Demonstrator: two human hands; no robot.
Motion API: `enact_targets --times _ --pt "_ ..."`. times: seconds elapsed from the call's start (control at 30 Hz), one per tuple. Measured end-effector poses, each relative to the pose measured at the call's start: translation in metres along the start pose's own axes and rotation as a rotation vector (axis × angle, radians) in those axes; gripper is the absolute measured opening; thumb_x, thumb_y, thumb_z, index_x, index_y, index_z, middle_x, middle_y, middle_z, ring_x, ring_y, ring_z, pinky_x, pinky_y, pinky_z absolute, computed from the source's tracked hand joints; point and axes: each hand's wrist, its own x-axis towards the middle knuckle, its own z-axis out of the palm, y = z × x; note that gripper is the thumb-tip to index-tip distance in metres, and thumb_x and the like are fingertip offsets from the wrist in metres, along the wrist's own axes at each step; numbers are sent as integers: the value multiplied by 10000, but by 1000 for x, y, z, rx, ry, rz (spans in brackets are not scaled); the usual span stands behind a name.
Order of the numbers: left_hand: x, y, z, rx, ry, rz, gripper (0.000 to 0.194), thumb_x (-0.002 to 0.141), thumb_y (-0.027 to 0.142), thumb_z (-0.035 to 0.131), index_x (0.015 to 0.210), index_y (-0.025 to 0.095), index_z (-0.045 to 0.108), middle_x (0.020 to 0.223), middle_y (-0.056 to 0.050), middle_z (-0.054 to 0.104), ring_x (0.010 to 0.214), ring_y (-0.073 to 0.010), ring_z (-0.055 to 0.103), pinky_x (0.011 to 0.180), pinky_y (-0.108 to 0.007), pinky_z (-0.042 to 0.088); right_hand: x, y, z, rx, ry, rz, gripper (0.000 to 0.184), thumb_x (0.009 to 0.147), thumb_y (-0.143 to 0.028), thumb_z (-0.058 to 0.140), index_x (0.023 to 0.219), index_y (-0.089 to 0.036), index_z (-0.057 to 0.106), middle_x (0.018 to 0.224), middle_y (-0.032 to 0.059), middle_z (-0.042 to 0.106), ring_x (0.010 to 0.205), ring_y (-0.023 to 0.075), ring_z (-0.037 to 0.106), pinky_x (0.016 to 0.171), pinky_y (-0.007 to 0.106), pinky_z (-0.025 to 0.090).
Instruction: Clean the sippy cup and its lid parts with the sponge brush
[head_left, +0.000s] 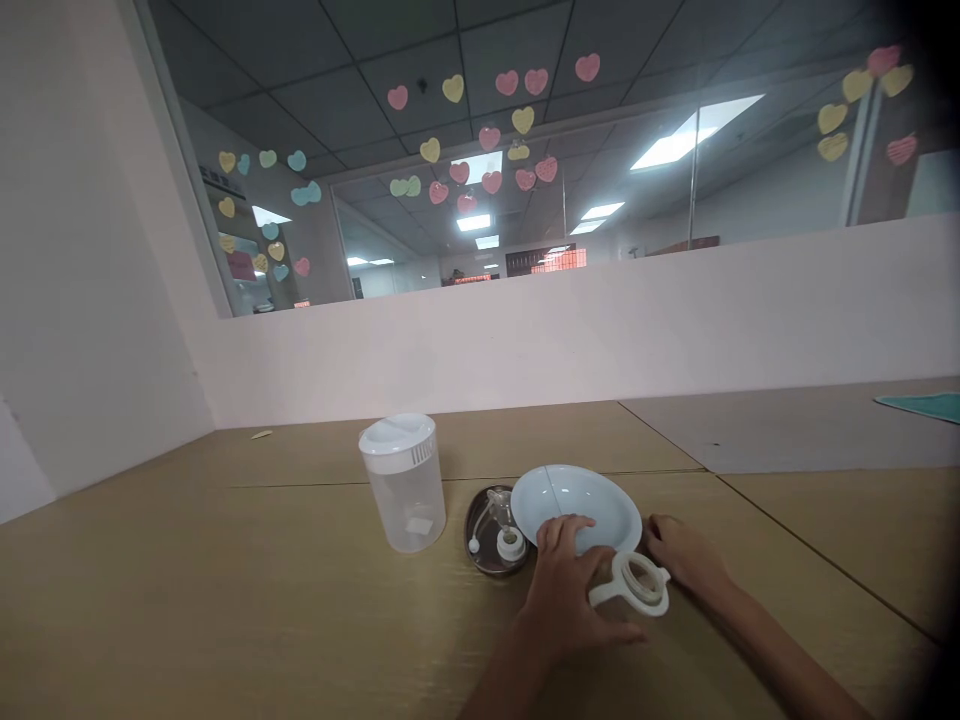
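Observation:
My left hand (pixel 559 590) reaches in front of the white bowl (pixel 621 490), fingers and thumb spread apart. Between its thumb and index finger is a white ring-shaped collar with side handles (pixel 658 602), like that of a baby bottle. What lies below the collar is hard to make out. My right hand (pixel 686 553) rests on the table just right of the bowl, its fingers curled in and seemingly holding nothing. Left of the bowl, an oval metal dish (pixel 480 558) holds a clear teat-like piece, a white screw ring (pixel 511 545) and a thin tube with a white end.
A translucent jar with a white lid (pixel 409 500) stands left of the dish. The wooden table (pixel 225 580) has seams between its panels. Behind it rises a low white wall (pixel 450 350) under windows with heart-shaped notes. A green cloth-like edge (pixel 926 406) lies far right.

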Motion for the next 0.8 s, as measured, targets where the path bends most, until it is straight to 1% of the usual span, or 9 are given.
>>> enact_targets --times 0.07,0.13,0.3,0.47,0.53,0.6,0.67,0.73,0.8 --pt "-1 -2 -3 -32 -28 -32 730 435 685 723 1038 284 626 1327 -78 409 1221 -331 345 1027 -513 261 0 -1 -1 -8 -18 -3 338 846 -282 312 822 -149 621 942 139 668 826 226 619 607 281 348" --pt "-1 -2 -5 -48 -55 -43 721 420 663 746 1033 302 634 1371 -63 371 1260 -345 300 1040 -531 237 -1 -2 -2 5 -28 -2 333 841 -301 324 822 -156 622 957 135 666 830 225 619 606 277 353" --pt "-1 1 -8 -43 -82 -37 808 410 628 773 1147 359 579 1403 -53 349 1290 -353 278 1052 -565 206 -1 -2 -2 17 -27 -22 321 842 -309 334 801 -151 611 950 142 668 814 223 620 615 279 357" --pt "1 4 -10 -49 -84 -33 647 477 622 749 1048 341 639 1382 -48 381 1282 -350 288 1049 -561 205 -1 -1 0 28 -9 -30 322 848 -313 335 799 -152 609 944 146 669 810 220 621 607 275 352" --pt "2 4 -11 -34 -82 -20 617 495 622 741 1040 351 644 1355 -47 402 1258 -338 316 1044 -551 215 -1 0 0 42 -12 -24 328 852 -310 328 807 -156 614 947 142 668 813 217 622 603 272 350" --pt "2 5 -11 -22 -71 -8 604 513 640 721 1045 366 642 1279 -54 451 1195 -309 382 1032 -533 232 -1 -1 0 58 -17 -16 335 854 -309 321 818 -162 620 958 138 667 820 219 621 606 274 353" --pt "1 4 -10 -6 -42 10 591 522 668 694 1024 359 653 1130 -65 511 1079 -274 456 982 -499 292 -2 -1 0 62 -23 -8 341 852 -316 319 820 -162 621 967 141 664 825 226 619 610 281 356" --pt "-1 4 -4 40 5 46 597 524 695 661 990 322 666 959 -66 535 936 -241 497 880 -445 358 -2 -2 -1 47 -21 1 346 851 -322 316 810 -159 618 966 144 661 827 234 618 606 286 354" --pt "-4 3 3 105 47 102 617 524 710 628 956 271 667 837 -62 539 816 -215 506 783 -399 382 -3 -3 -2 28 -21 -6 341 848 -319 318 795 -157 613 951 144 663 820 236 619 600 287 351"
